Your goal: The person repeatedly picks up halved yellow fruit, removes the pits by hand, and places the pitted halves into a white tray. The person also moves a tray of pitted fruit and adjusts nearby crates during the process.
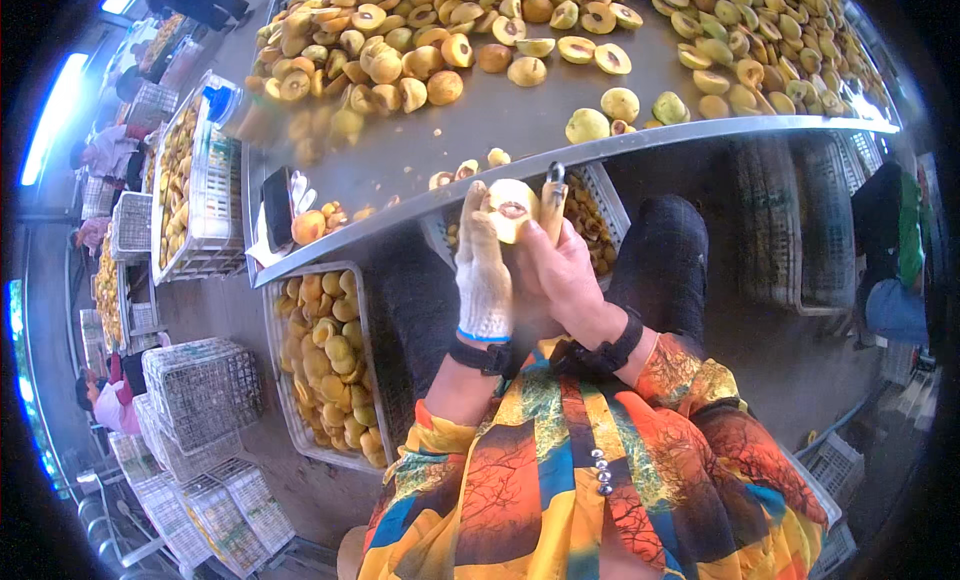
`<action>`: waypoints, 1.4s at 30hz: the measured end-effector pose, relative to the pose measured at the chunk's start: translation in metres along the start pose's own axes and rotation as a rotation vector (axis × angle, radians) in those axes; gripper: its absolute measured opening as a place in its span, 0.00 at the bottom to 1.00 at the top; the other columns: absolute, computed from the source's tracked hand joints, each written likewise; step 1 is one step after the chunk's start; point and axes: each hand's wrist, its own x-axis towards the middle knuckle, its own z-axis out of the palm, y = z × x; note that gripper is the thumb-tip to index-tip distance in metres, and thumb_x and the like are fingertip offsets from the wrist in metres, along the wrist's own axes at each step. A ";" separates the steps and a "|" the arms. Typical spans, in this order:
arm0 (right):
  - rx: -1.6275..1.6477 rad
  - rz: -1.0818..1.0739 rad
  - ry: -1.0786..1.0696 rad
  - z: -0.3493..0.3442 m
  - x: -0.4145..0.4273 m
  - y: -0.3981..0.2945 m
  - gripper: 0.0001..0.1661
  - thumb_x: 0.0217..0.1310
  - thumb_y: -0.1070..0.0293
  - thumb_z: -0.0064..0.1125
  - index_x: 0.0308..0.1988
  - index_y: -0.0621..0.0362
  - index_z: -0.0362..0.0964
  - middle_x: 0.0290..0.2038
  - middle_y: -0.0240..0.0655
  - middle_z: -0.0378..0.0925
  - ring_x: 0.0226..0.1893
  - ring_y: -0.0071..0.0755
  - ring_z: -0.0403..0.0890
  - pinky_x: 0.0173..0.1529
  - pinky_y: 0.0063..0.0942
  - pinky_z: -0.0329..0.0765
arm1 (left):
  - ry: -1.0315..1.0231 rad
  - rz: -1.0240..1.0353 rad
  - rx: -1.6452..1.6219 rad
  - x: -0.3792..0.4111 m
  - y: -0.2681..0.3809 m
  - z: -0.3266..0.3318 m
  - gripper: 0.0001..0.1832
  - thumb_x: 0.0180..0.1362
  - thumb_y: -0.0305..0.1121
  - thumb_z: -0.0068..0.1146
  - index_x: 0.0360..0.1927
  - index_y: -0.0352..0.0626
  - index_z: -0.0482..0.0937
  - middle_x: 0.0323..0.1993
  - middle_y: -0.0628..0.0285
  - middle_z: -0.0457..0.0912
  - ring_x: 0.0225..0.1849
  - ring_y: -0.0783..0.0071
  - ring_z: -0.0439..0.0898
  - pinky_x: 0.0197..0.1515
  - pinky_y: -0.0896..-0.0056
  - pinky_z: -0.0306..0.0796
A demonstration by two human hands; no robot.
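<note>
My left hand (482, 269), in a white knitted glove with a stained palm and fingers, holds a halved peach (513, 201), its cut face up and a brown pit hollow in the middle. My right hand (559, 272) is bare and grips a pitting tool (553, 205) with a wooden handle and a metal loop at its tip. The right thumb lies at the lower edge of the peach half. Both hands are just before the rim of a metal table (495, 130). Beneath them, a crate (611, 205) between my knees contains brown and yellow scraps.
Peach halves (390, 55) are heaped on the table, with another heap (780, 47) at right. A phone (277, 209) lies near the left corner beside a blue-capped bottle (244, 115). A crate of peach halves (364, 362) stands left of my leg. Stacked crates (199, 392) and other people are farther left.
</note>
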 end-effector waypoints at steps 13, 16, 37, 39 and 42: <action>-0.704 -0.173 -0.167 -0.006 -0.002 -0.037 0.20 0.51 0.63 0.61 0.43 0.60 0.69 0.26 0.39 0.76 0.26 0.29 0.76 0.33 0.27 0.73 | -0.319 -0.406 -0.084 0.026 0.024 -0.053 0.36 0.62 0.59 0.30 0.40 0.32 0.76 0.34 0.58 0.79 0.34 0.74 0.77 0.41 0.76 0.72; -0.775 -0.176 -0.236 -0.007 0.005 -0.041 0.19 0.51 0.63 0.61 0.42 0.61 0.70 0.26 0.35 0.77 0.26 0.23 0.75 0.33 0.26 0.73 | -0.359 -0.427 -0.034 0.023 0.018 -0.052 0.36 0.60 0.61 0.35 0.40 0.32 0.75 0.31 0.60 0.78 0.31 0.76 0.76 0.38 0.77 0.71; -1.053 -0.327 -0.222 -0.003 0.004 -0.032 0.08 0.43 0.71 0.55 0.30 0.59 0.69 0.22 0.46 0.74 0.27 0.51 0.77 0.31 0.37 0.72 | -0.134 -0.334 0.159 0.006 0.005 -0.044 0.25 0.60 0.53 0.46 0.39 0.37 0.77 0.29 0.65 0.77 0.29 0.81 0.75 0.31 0.81 0.68; -1.054 -0.353 -0.231 -0.003 0.005 -0.031 0.08 0.43 0.70 0.55 0.29 0.60 0.69 0.21 0.47 0.73 0.26 0.51 0.77 0.30 0.38 0.73 | -0.132 -0.341 0.173 0.006 0.006 -0.043 0.24 0.60 0.51 0.47 0.39 0.37 0.77 0.30 0.65 0.77 0.30 0.80 0.75 0.31 0.80 0.69; -1.081 -0.384 -0.292 -0.006 0.009 -0.029 0.08 0.44 0.69 0.56 0.28 0.61 0.68 0.20 0.47 0.73 0.24 0.51 0.76 0.29 0.39 0.73 | -0.101 -0.327 0.096 0.004 0.005 -0.039 0.23 0.60 0.50 0.47 0.39 0.37 0.76 0.31 0.63 0.77 0.29 0.77 0.76 0.32 0.79 0.70</action>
